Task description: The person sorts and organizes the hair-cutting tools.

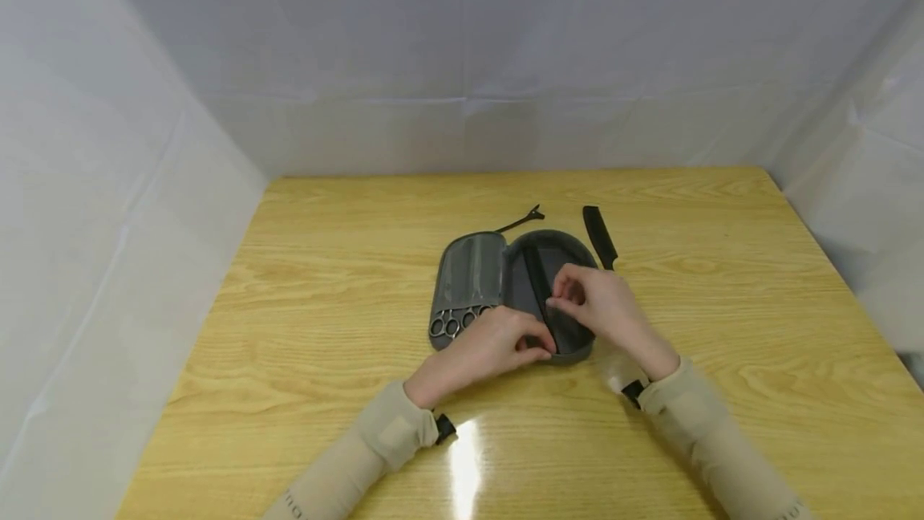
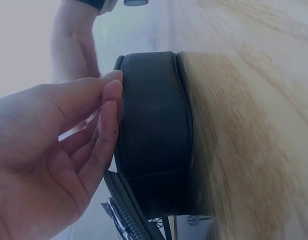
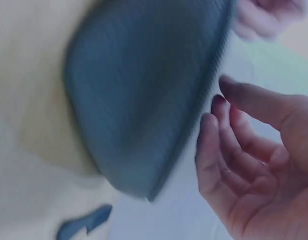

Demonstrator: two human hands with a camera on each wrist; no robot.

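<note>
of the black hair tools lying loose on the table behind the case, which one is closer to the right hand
The black comb, lying beside the open case's right edge, just beyond the right hand. The black hair clip lies farther left, behind the case.

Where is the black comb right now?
In the head view the black comb lies flat on the wooden table, just right of the open grey case and beyond the right hand.

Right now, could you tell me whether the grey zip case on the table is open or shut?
Open: the case lies spread flat in two halves, scissors showing in the left one.
</note>
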